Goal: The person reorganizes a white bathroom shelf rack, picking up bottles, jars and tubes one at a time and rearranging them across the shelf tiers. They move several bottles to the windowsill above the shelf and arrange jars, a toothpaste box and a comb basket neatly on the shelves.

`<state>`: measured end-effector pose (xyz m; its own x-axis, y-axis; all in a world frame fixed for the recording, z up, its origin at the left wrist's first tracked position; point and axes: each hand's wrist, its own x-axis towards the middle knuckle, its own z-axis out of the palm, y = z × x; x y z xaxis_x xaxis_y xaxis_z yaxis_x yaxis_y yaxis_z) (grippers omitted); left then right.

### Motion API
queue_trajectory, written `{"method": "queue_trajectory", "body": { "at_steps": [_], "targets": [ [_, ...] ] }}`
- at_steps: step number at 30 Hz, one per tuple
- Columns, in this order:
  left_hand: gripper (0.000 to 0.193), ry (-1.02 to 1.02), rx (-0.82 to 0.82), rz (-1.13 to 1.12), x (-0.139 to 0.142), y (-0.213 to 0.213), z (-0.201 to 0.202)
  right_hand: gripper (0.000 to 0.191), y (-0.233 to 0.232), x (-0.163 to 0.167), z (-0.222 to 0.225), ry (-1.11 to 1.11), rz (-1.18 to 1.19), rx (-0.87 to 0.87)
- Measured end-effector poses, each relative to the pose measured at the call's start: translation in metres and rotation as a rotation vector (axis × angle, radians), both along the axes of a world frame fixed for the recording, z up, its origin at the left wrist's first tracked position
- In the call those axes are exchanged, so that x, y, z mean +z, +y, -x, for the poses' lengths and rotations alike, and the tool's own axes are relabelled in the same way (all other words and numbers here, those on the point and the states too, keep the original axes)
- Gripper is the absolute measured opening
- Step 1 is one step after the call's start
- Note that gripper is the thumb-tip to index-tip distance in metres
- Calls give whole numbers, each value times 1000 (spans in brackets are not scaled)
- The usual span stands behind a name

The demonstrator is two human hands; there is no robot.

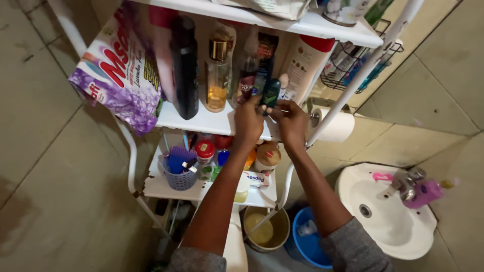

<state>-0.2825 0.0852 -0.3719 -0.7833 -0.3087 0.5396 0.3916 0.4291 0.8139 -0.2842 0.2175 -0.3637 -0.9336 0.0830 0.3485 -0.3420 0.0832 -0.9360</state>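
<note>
White metal shelf rack [212, 122] against tiled wall. Middle shelf: purple-and-white plastic detergent bag [118, 65] hanging off left edge, tall black bottle [185, 65], clear glass bottle with gold cap and amber liquid [217, 75] beside it, white bottle with red cap [304, 63] at right. Lower shelf: small lilac plastic basket [177, 179] with purple brush, red-lidded jars, toothpaste box [254, 178]. Toilet paper roll [337, 126] on rack's right side. White ceramic sink [383, 211] lower right, purple bottle [423, 194] on its rim. Blue plastic bucket [307, 242] and tan bucket [266, 229] on floor below.
</note>
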Motion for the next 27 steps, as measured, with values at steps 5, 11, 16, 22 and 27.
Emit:
{"method": "queue_trajectory", "body": {
  "at_steps": [5,11,16,22,27],
  "targets": [
    [30,47,-85,-56,26,-5,-40,33,7,14,-24,151,-5,104],
    [32,171,-209,-114,86,-1,-108,33,23,63,-79,124,87,135],
    [31,284,-382,-127,133,25,-159,34,83,112,-139,276,54,195],
    [34,461,-413,-100,196,96,-187,23,171,180,-183,394,48,143],
    [30,720,-390,-118,262,169,-170,22,225,263,-184,548,-31,138]
  ]
}}
